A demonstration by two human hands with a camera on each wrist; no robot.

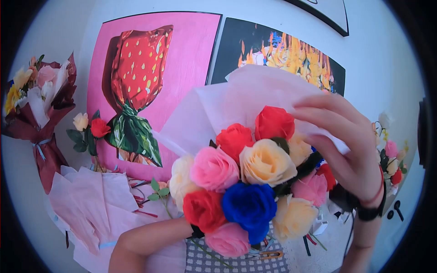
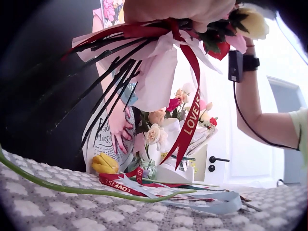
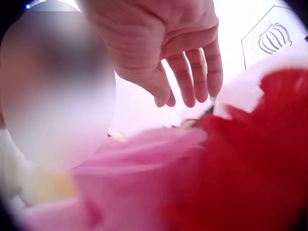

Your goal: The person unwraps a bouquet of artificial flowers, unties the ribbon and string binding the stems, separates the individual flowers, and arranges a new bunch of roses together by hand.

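Pale pink paper (image 1: 259, 86) fans up behind the bouquet (image 1: 266, 164), which is held in the air above the patterned surface (image 1: 200, 255), nearer its close edge than its far one as far as the head view shows; loose pink sheets (image 1: 95, 204) lie toward the left edge.

The left hand (image 2: 178, 10) grips the gathered stems (image 2: 111, 87) just under the paper, though much of its hold is hidden; the right hand (image 1: 350, 145) is raised beside the blooms, fingers spread and softly bent, pinching nothing that I can see; whether a fingertip touches the paper, I cannot tell.

The blooms face the wearer and upward, the blue rose (image 1: 249, 207) low at the front; the long axis therefore runs almost toward the head camera, and in the left wrist view it slants, flowers upper right, stem ends splayed lower left; a red ribbon (image 2: 191, 115) hangs from the binding.

It should handle as light but top-heavy; the stems look stiff, the petals soft, the paper thin and easily creased; the bound neck seems the sound place to hold, with only a flat, gentle touch on paper or petals.
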